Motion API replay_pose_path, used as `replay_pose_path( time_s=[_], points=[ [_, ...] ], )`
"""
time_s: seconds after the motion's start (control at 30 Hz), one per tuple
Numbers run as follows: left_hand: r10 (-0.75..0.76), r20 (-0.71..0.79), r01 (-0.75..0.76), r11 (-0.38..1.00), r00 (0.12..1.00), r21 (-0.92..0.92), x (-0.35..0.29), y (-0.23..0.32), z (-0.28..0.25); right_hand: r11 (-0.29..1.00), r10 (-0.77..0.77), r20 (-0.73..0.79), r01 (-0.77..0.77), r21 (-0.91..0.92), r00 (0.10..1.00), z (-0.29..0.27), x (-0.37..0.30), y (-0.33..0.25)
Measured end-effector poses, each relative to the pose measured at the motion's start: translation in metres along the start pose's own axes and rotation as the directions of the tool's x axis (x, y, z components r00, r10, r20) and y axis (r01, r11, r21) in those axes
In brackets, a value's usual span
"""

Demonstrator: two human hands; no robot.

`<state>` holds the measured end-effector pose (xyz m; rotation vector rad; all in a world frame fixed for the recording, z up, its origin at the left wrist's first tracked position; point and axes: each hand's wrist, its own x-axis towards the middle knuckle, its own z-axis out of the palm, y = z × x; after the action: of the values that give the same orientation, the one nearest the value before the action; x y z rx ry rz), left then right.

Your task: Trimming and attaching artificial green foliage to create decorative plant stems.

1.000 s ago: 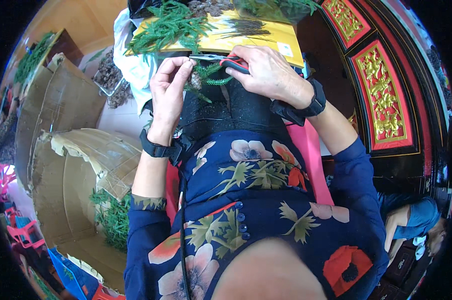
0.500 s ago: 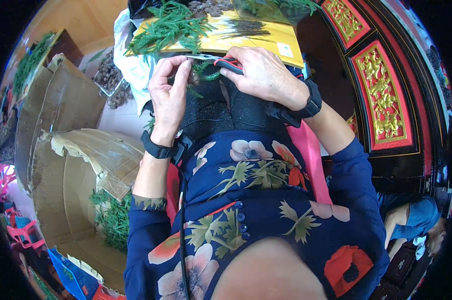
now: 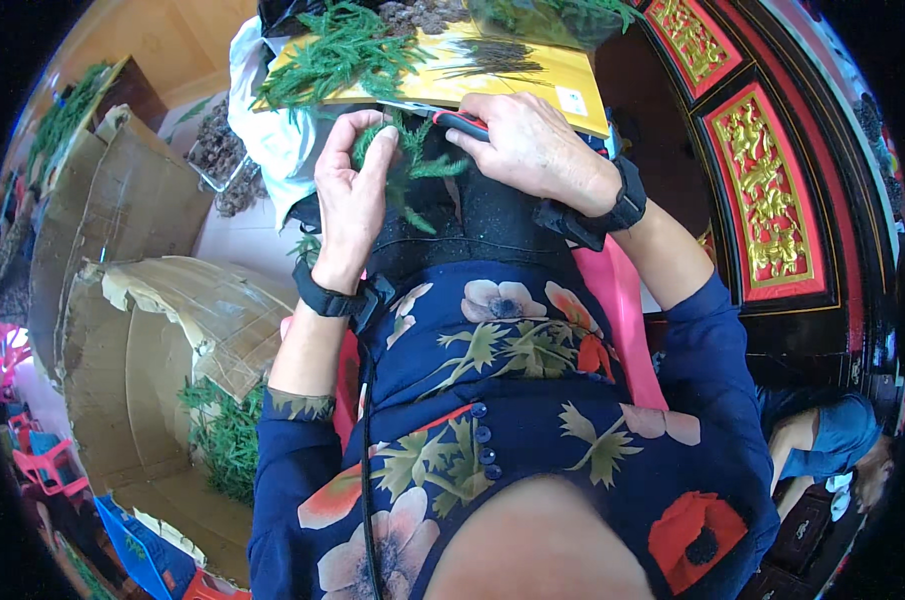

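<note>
Between the thumb and fingers of my left hand [image 3: 356, 165] is a green artificial pine sprig [image 3: 413, 165], its fronds hanging over my lap. My right hand [image 3: 533, 145] is wrapped round pliers [image 3: 463, 124] with red and black handles. The metal jaws point left, reaching to the top of the sprig by my left fingertips. Whether the jaws grip anything is too small to tell. Just beyond my hands lies a yellow board [image 3: 573, 75], bearing a heap of green sprigs [image 3: 343, 60] and a bundle of thin dark wires [image 3: 488, 58].
On the left stands an open cardboard box [image 3: 133, 400] with more greenery [image 3: 223, 440] inside. Behind it a wire basket [image 3: 223, 165] holds brown pine cones. A white plastic bag [image 3: 258, 110] hangs beside the board. Carved red-and-gold panels [image 3: 763, 190] line the right. Another person's leg [image 3: 803, 440] shows at lower right.
The sprig has turned and come up into fuller view, its fronds now spreading across my lap. My left hand has shifted slightly right, and the pliers have tilted a little.
</note>
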<state>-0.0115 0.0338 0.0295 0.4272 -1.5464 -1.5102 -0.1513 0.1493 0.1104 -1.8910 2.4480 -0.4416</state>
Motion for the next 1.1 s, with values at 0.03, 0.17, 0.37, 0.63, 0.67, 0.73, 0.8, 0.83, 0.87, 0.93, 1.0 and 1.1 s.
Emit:
replay_pose_path(
  time_s=[0.03,0.17,0.37,0.63,0.67,0.73,0.8,0.83,0.87,0.93,1.0,1.1],
  points=[
    [0.022,-0.011,-0.022,0.999,1.0,0.032,-0.001,0.002,0.001,1.0,0.005,0.007,-0.005,-0.001,1.0,-0.001,0.0,0.0],
    [0.021,0.014,-0.024,0.969,1.0,0.245,0.0,0.002,-0.006,0.995,0.048,0.053,-0.043,-0.091,0.997,-0.01,-0.001,-0.011],
    [-0.017,-0.008,0.017,0.997,1.0,0.071,0.003,0.0,-0.008,0.999,0.036,0.02,-0.035,-0.035,0.999,-0.004,-0.001,-0.007],
    [-0.098,0.004,0.097,0.988,0.995,-0.122,0.002,0.006,-0.006,0.994,0.073,0.144,-0.084,0.071,0.987,-0.004,-0.004,-0.007],
    [-0.099,-0.005,0.098,0.989,0.995,-0.11,0.001,0.007,-0.005,0.994,0.069,0.137,-0.079,0.068,0.988,-0.003,-0.003,-0.007],
    [-0.102,-0.023,0.099,0.991,0.995,-0.085,0.0,0.007,-0.004,0.996,0.061,0.122,-0.069,0.063,0.991,-0.001,-0.002,-0.007],
    [-0.099,-0.023,0.097,0.992,0.995,-0.082,0.0,0.006,-0.004,0.996,0.053,0.115,-0.061,0.066,0.992,0.0,-0.003,-0.006],
    [-0.099,-0.024,0.097,0.992,0.995,-0.078,0.0,0.005,-0.005,0.996,0.045,0.111,-0.053,0.069,0.993,0.001,-0.003,-0.005],
    [-0.099,-0.025,0.097,0.993,0.995,-0.074,0.001,0.005,-0.005,0.996,0.037,0.107,-0.044,0.072,0.994,0.001,-0.003,-0.005],
    [-0.104,-0.024,0.102,0.992,0.994,-0.081,0.001,0.006,-0.005,0.996,0.036,0.115,-0.045,0.072,0.993,0.001,-0.002,-0.004],
    [-0.12,-0.022,0.117,0.989,0.993,-0.092,0.0,0.007,-0.005,0.996,0.039,0.135,-0.049,0.076,0.99,0.002,-0.002,-0.004],
    [-0.183,0.007,0.182,0.973,0.983,-0.141,0.001,0.008,-0.008,0.996,0.029,0.138,-0.041,0.084,0.99,0.003,0.002,-0.004]
  ],
)
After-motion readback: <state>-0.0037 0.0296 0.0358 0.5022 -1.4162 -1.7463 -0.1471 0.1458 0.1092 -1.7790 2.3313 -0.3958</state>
